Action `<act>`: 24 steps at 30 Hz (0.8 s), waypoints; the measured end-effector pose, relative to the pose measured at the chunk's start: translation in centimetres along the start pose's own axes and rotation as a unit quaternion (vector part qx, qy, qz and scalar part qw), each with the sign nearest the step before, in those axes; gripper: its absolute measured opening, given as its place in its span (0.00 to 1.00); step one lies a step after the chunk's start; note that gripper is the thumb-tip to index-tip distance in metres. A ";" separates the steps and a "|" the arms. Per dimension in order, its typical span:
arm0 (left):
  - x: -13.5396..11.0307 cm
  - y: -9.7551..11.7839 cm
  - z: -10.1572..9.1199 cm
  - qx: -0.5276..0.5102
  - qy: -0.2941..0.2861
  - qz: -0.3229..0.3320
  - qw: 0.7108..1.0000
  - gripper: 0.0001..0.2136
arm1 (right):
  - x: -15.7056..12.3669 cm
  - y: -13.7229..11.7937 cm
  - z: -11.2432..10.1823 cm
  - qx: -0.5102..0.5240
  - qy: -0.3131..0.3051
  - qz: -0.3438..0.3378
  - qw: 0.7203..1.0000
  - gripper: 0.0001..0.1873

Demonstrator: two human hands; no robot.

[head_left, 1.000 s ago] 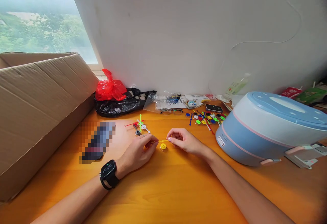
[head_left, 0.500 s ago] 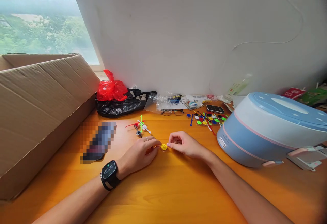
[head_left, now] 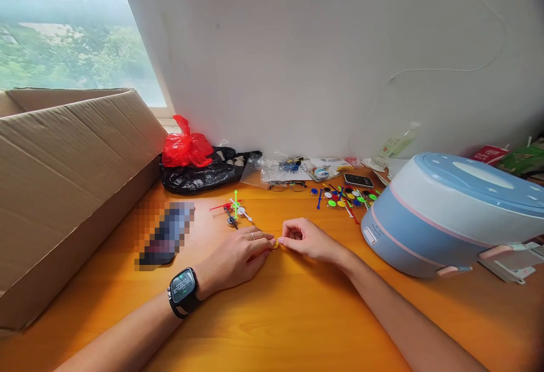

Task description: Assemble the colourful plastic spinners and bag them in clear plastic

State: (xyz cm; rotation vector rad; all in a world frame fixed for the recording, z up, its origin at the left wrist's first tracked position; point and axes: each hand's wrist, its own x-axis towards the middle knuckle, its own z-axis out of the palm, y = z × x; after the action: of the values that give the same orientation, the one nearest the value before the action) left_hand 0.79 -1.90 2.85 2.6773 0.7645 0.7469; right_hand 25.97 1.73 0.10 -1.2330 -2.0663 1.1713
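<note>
A small yellow plastic spinner (head_left: 276,245) lies at the middle of the wooden table, mostly covered by my fingers. My left hand (head_left: 242,250), wearing a ring and a black watch, reaches over it with fingertips pressed together on its top and left side. From the right, my right hand (head_left: 306,240) pinches the spinner's edge with thumb and forefinger, the other fingers curled in. Just beyond my left hand lies a small group of finished-looking arrow spinners (head_left: 235,208) in red, green, white and black.
Loose coloured discs and arrows (head_left: 340,197) lie at the back right, beside a blue-and-white lunch box (head_left: 408,230). A dark phone-like object (head_left: 168,233), partly pixelated, lies left. A cardboard box (head_left: 72,191) borders the left side. Glasses (head_left: 288,186) and bags (head_left: 199,174) line the wall.
My left hand has shifted slightly right and its fingers now cover most of the yellow spinner. My right hand stays almost where it was.
</note>
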 end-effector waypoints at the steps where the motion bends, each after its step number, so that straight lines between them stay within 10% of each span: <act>1: 0.0 0.0 0.1 0.003 -0.001 0.000 1.000 0.12 | 0.0 0.0 0.0 0.000 -0.001 0.000 1.000 0.17; 24: 0.1 0.3 0.9 -0.003 0.035 -0.027 0.999 0.11 | 0.1 0.4 0.5 -0.039 -0.004 -0.005 0.999 0.15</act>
State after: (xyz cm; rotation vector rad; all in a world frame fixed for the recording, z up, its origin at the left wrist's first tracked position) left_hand 1.44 -2.23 2.26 2.6261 0.8474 0.8305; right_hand 25.71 1.69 -0.48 -1.2546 -2.1396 1.1019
